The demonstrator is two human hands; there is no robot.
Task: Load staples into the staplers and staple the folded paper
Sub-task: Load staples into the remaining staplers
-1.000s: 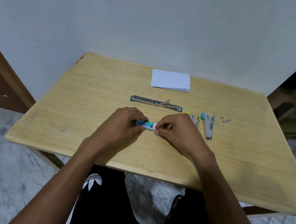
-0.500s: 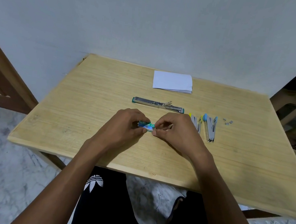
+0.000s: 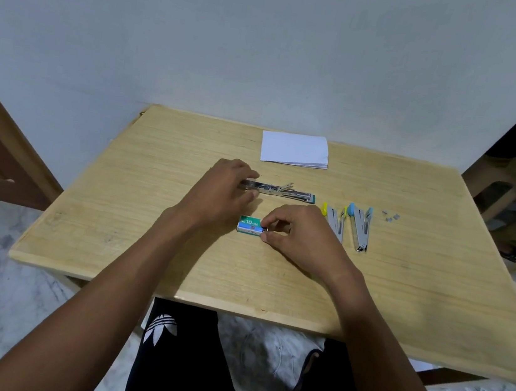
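- Box [image 3: 249,225] of staples: lies flat at centre of the surface [image 3: 132,244]. Right hand [image 3: 297,233] pinches its right end, likely to draw a strip.
- Yellow stapler [image 3: 335,220], blue stapler [image 3: 359,226]: right of the box, splayed open for loading.
- Loose staples [image 3: 390,216]: further right.
- Long stapler [image 3: 283,192]: beyond the box, opened. Left hand [image 3: 221,190] curls round its left end, probably steadying it.
- Paper [image 3: 294,149]: far centre, folded, waiting.

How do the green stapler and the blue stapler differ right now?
The green stapler lies swung out flat in one long strip, crosswise; the blue stapler is open only to a narrow V. The left hand holds the green stapler's end; the blue stapler lies untouched. Both rest on the table, open.
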